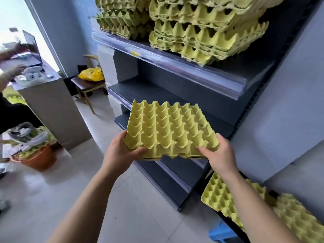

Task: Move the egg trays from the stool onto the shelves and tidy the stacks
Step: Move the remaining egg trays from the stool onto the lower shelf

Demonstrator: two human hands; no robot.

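I hold a yellow-green egg tray (168, 128) level in front of the dark shelving unit (175, 90). My left hand (122, 153) grips its near left corner and my right hand (219, 155) grips its near right corner. The tray hovers at the height of the lower shelves. Tall, uneven stacks of egg trays (201, 34) fill the upper shelf, and a second stack (121, 16) stands further left on it. More egg trays (220, 195) lie at lower right on top of a blue stool (220, 232), of which only a corner shows.
A grey counter (52, 106) with a laptop stands at left, where another person's hands are reaching. An orange bucket (38, 158) full of items sits on the floor. A chair with a yellow bag (91, 74) stands beside the shelving. Light floor tiles lie below my arms.
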